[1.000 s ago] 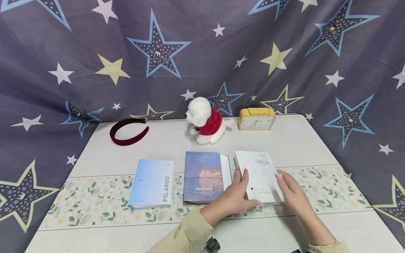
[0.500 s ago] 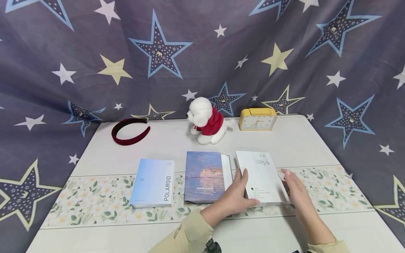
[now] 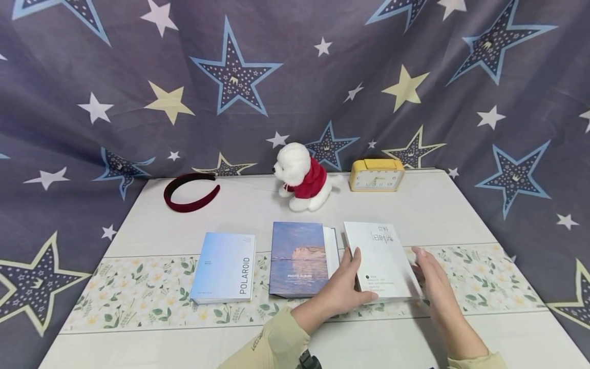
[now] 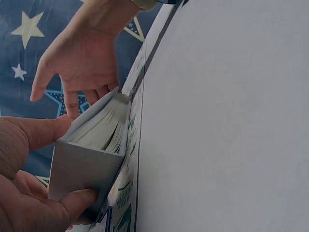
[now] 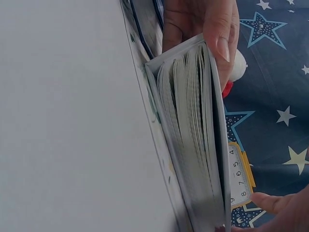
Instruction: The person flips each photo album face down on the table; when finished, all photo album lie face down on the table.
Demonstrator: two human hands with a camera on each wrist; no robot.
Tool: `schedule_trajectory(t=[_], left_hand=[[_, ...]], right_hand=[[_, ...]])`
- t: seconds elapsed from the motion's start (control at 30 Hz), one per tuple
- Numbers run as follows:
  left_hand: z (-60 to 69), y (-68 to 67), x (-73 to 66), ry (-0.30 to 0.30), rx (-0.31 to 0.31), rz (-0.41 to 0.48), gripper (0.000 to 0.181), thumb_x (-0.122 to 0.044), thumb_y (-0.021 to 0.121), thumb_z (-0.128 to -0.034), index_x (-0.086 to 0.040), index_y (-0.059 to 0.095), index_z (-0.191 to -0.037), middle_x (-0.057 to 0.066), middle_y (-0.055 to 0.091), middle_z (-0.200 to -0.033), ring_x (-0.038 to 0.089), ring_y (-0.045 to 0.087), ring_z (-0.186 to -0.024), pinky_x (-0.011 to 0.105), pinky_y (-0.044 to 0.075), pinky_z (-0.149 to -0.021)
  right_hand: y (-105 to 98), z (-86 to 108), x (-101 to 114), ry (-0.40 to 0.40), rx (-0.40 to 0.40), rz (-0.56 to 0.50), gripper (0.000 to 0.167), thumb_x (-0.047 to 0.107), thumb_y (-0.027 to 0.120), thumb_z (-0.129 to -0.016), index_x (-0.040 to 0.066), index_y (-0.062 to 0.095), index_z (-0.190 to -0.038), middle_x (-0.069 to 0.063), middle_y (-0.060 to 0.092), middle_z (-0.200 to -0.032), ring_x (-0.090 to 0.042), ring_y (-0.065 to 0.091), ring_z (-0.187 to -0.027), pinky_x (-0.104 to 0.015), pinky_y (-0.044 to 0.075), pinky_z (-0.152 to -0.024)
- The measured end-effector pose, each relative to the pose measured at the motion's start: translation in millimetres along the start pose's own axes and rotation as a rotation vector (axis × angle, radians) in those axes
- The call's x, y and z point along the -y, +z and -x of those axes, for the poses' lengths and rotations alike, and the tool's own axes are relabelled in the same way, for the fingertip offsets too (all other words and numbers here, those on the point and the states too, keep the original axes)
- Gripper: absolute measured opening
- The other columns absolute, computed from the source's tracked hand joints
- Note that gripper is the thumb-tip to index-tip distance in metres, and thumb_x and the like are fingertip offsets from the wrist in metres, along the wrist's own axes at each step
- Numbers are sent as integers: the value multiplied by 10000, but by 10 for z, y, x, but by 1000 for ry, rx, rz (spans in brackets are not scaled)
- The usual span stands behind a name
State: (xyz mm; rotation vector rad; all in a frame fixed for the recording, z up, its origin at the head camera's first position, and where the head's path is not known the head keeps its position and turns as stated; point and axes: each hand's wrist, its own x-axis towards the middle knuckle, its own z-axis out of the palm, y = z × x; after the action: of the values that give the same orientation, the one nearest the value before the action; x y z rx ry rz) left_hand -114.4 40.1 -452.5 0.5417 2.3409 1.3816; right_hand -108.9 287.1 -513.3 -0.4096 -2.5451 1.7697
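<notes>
A white book (image 3: 380, 261) with dark lettering lies on the table, right of the blue photo album (image 3: 299, 259). My left hand (image 3: 343, 289) holds its left side; in the left wrist view the thumb and fingers (image 4: 79, 198) press around the spine. The right hand (image 3: 438, 292) is at the book's right edge, its fingers loosely extended, and in the left wrist view its palm (image 4: 89, 63) faces the book. Page edges (image 5: 188, 121) show between the covers in the right wrist view. Further left lies a light blue POLAROID album (image 3: 223, 266).
At the back stand a white plush dog (image 3: 301, 177) in a red hoodie and a yellow clock (image 3: 377, 176). A dark red headband (image 3: 191, 205) lies at the back left. Behind the table hangs a star-patterned curtain (image 3: 184, 51).
My right hand has shifted slightly right, and its fingers have come off the top of the white book's cover. The left hand keeps its hold. The head view has shifted slightly.
</notes>
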Motion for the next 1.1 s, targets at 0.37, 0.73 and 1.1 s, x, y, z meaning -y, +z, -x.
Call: schedule_trajectory(t=[0.37, 0.73, 1.1], left_hand=[[23, -14, 21, 28, -8, 78, 1017, -179, 789, -825, -57, 102, -1565, 220, -33, -1605, 332, 135, -1455, 350, 306, -1113], [30, -11, 49, 48, 18, 150, 1002, -100, 759, -843, -49, 66, -1565, 171, -44, -1617, 274, 243, -1432, 209, 397, -1009], [31, -21, 82, 32, 25, 211, 985, -82, 752, -843, -74, 87, -1569, 218, -41, -1605, 325, 143, -1454, 214, 423, -981]], right_hand=[[71, 41, 230, 42, 14, 87, 866, 699, 233, -944, 91, 201, -1560, -199, 192, -1592, -424, 148, -1449, -626, 118, -1122], [-64, -85, 260, 193, 6, -53, 930, 731, 317, -914, 92, 151, -1570, -192, 138, -1603, -353, 356, -1343, -460, 332, -1084], [-174, -85, 290, 247, 19, -162, 846, 709, 357, -924, 118, 319, -1528, -238, 331, -1504, -210, 477, -1117, -160, 425, -769]])
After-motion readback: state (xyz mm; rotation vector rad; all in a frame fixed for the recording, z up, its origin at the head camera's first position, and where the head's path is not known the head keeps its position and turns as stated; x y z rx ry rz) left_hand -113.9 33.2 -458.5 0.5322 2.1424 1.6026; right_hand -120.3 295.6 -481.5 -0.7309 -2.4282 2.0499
